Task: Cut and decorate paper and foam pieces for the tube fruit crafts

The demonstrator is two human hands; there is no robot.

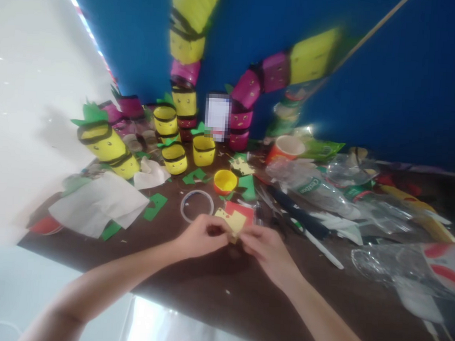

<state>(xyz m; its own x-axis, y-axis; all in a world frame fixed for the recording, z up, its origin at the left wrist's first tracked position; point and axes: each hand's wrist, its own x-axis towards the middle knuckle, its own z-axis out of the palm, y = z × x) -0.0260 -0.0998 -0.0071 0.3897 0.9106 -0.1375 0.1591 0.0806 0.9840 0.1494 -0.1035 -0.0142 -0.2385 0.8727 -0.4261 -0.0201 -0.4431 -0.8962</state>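
A pale yellow piece of paper with notched edges is pinched between my two hands above the dark table. My left hand holds its lower left side, thumb and fingers closed. At its lower right corner my right hand has its fingers pressed together on it. Just behind the paper lies a red piece. A roll of clear tape rests to the left, and a small yellow and red cup stands farther back. My fingertips are slightly blurred.
Yellow cups with faces and stacked purple cups stand along the blue wall. White paper lies at left. Plastic bottles, scissors and a white-handled cutter lie at right. Green scraps are scattered about.
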